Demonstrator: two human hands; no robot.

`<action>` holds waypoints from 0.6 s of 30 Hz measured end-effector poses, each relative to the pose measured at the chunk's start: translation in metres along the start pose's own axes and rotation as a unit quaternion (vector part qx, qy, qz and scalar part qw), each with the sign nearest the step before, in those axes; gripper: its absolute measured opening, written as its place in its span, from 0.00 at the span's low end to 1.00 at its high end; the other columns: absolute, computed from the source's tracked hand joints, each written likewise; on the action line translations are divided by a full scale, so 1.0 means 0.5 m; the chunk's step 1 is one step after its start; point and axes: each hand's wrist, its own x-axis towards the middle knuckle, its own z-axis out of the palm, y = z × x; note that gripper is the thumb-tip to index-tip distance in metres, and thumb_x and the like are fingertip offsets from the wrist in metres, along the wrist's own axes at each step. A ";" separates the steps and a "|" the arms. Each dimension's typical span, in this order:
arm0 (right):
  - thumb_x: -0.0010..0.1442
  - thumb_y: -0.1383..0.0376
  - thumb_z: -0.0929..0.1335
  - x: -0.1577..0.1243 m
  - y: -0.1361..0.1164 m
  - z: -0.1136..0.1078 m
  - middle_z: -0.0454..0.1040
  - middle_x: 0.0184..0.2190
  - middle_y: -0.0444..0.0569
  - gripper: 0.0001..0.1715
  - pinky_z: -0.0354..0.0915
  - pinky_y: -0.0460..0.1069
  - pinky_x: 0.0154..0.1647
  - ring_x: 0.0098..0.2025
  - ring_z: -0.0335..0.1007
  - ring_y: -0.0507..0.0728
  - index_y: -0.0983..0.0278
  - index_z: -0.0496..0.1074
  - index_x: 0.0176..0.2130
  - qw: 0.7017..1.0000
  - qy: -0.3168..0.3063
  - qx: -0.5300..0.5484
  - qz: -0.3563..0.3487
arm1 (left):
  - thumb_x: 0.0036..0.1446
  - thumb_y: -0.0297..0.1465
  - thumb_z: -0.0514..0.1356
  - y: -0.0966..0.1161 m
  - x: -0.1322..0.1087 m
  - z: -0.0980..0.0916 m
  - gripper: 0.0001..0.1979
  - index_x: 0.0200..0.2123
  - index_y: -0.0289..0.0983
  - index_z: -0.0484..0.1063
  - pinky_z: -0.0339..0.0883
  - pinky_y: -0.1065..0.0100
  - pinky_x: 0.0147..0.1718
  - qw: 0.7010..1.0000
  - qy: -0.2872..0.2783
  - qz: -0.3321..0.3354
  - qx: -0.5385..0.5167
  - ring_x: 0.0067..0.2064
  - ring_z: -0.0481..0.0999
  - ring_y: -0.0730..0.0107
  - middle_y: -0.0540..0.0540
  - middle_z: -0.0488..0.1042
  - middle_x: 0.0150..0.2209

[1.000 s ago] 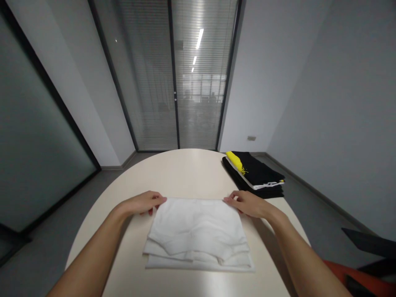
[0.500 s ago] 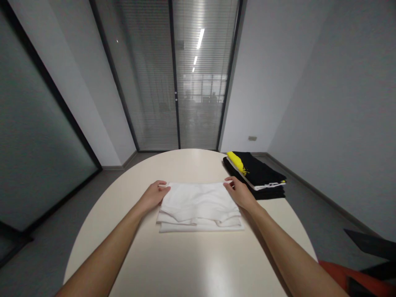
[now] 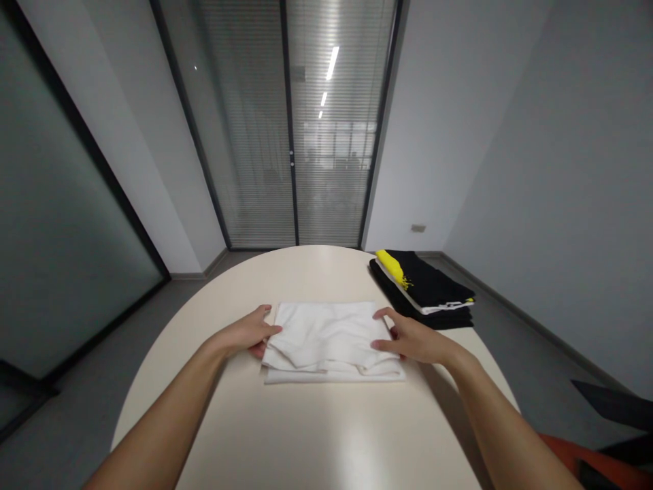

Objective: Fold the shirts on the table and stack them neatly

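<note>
A folded white garment lies flat on the round table, its layered hem loose and wavy along the near side. At its left edge, my left hand has the thumb on top of the fabric and other fingers low beside and under the edge, closed on it. Over the right edge, my right hand rests with thumb and index finger spread apart on the cloth. Its remaining fingers curl down at the side and are partly hidden.
A stack of folded dark clothes with yellow and white parts sits at the table's right back. The pale round table has a curved edge. A red and black chair stands at lower right; glass partitions rise behind.
Both hands have slid from the far corners of the garment toward me along its sides. My right hand has turned more sideways, its thumb now on the cloth. The garment stays nearly in place.
</note>
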 end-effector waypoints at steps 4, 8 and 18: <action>0.55 0.46 0.72 0.004 0.000 -0.001 0.67 0.22 0.36 0.35 0.60 0.45 0.22 0.21 0.65 0.50 0.61 0.64 0.53 0.993 -0.041 0.109 0.012 | 0.49 0.38 0.69 -0.001 -0.009 -0.012 0.57 0.71 0.31 0.36 0.63 0.71 0.21 0.999 -0.020 0.028 -0.038 0.22 0.71 0.71 0.52 0.73 0.26; 0.58 0.42 0.69 0.007 -0.018 0.001 0.68 0.21 0.39 0.33 0.63 0.44 0.23 0.22 0.71 0.52 0.64 0.67 0.50 0.986 -0.038 0.163 0.019 | 0.50 0.39 0.68 -0.007 -0.004 -0.013 0.53 0.71 0.34 0.41 0.59 0.73 0.20 0.995 -0.045 0.058 -0.071 0.21 0.68 0.74 0.56 0.69 0.24; 0.44 0.59 0.80 -0.011 -0.031 0.008 0.74 0.47 0.50 0.58 0.72 0.50 0.43 0.51 0.74 0.60 0.58 0.56 0.67 0.956 -0.145 0.248 -0.053 | 0.53 0.45 0.64 0.000 -0.013 -0.009 0.32 0.59 0.39 0.69 0.64 0.57 0.54 0.909 0.106 0.276 0.294 0.55 0.72 0.51 0.38 0.71 0.54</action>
